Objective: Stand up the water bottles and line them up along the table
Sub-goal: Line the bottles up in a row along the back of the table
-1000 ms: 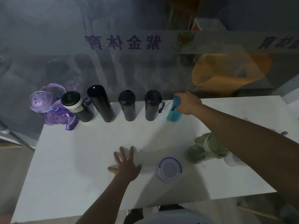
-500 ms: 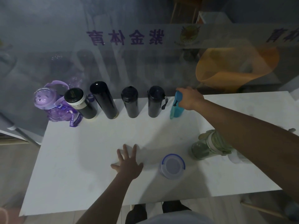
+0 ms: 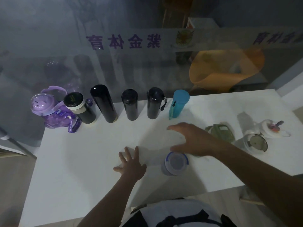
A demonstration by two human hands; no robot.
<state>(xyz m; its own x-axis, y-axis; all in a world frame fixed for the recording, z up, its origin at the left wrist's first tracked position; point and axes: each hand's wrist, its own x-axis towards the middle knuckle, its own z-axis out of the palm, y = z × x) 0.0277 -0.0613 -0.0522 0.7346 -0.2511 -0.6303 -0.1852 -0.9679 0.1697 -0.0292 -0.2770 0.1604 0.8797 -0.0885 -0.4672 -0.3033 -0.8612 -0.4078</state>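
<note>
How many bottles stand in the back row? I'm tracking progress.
6, left to right: purple bottle, cream-collared dark bottle, tall black flask, two black bottles, blue bottle.

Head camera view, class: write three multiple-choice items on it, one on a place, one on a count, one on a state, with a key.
1. Where is the teal bottle?
A. right end of the back row
B. beside the purple bottle
C. on the floor

2. How many bottles stand in the back row?
A. three
B. six
C. nine

3. What is the right hand doing?
A. gripping the teal bottle
B. spread open above the table
C. pouring

Key: 1 A, nothing stands past it in the row; 2 B, from the purple bottle to the teal one; 3 B, its fingers are splayed, holding nothing.
</note>
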